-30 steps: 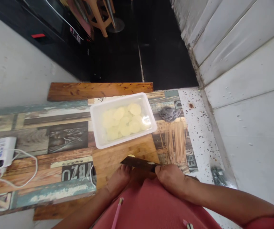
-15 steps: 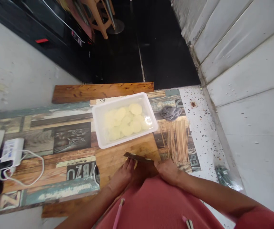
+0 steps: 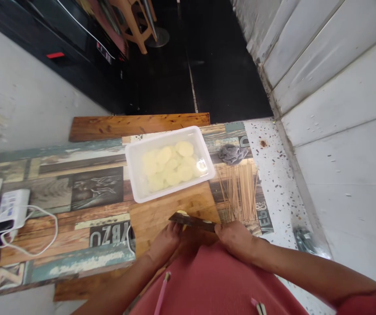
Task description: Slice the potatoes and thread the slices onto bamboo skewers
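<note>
My right hand (image 3: pixel 237 238) is closed round the handle of a dark knife (image 3: pixel 193 221), whose blade lies across a wooden cutting board (image 3: pixel 155 214). A pale potato piece (image 3: pixel 182 213) shows just beyond the blade. My left hand (image 3: pixel 165 243) rests on the board beside the blade, fingertips curled at the potato; what it grips is mostly hidden. Beyond the board stands a white plastic tub (image 3: pixel 134 175) holding several pale potato slices (image 3: pixel 171 166) in water.
A bundle of wooden skewers (image 3: pixel 240 192) lies right of the board, with a grey cloth (image 3: pixel 232 154) behind it. A white charger with cable (image 3: pixel 11 208) lies at far left on the patterned table (image 3: pixel 76 188). A white panelled wall (image 3: pixel 339 109) runs along the right.
The knife blade has shifted slightly on the board between frames, and my left fingers have stayed close against it. The view has wobbled a little.
</note>
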`<action>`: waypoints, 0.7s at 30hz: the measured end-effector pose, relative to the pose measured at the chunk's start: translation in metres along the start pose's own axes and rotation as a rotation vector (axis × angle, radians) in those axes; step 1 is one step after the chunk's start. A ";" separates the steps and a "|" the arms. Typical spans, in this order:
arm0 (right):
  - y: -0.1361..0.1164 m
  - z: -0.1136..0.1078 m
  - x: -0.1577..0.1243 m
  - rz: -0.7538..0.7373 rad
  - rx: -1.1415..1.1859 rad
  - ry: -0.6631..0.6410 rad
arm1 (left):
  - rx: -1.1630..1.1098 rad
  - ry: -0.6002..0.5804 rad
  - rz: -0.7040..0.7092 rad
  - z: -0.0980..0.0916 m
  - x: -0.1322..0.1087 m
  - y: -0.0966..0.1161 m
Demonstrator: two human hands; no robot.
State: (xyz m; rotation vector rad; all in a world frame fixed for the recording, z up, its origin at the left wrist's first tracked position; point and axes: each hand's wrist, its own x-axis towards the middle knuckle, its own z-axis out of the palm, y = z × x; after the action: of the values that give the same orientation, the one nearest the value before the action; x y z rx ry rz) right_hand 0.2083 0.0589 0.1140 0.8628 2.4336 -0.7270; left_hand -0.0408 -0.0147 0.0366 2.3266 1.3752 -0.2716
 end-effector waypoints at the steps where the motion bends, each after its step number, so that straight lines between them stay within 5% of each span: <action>1: 0.000 0.002 0.004 -0.002 0.005 0.009 | 0.011 0.002 0.013 0.000 0.000 -0.001; 8: 0.001 0.019 0.031 0.005 0.050 0.057 | 0.057 0.012 0.062 -0.001 0.000 -0.003; 21: 0.002 -0.006 -0.009 0.025 0.048 -0.029 | -0.055 -0.070 -0.074 0.003 -0.001 0.000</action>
State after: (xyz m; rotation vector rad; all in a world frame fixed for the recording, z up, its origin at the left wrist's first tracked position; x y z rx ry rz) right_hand 0.2143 0.0600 0.1228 0.8931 2.3848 -0.7856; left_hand -0.0412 -0.0173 0.0343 2.2035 1.4189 -0.3295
